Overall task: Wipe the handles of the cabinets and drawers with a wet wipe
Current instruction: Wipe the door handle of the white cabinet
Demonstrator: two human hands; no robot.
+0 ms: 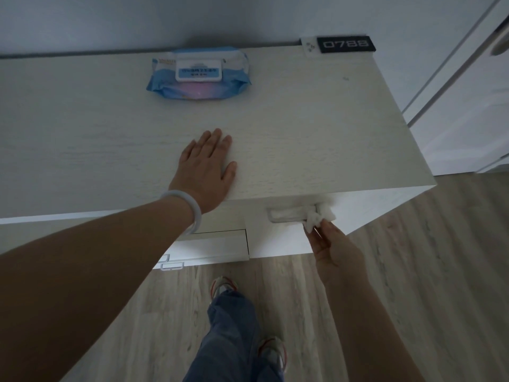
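Observation:
My right hand (334,245) pinches a crumpled white wet wipe (321,216) against the right end of a white bar handle (290,215) on the front of a white cabinet (303,128). My left hand (208,168) lies flat, fingers spread, on the cabinet top near its front edge, holding nothing. A white bangle sits on that wrist. Lower left, a drawer front (212,245) stands slightly out, and two small white handles (172,266) show beneath my left forearm.
A blue pack of wet wipes (198,74) lies at the back of the cabinet top. A black sign reading 0788 (345,44) sits at the back right corner. White doors (465,86) stand to the right. My legs and shoes are on the wood floor (427,271) below.

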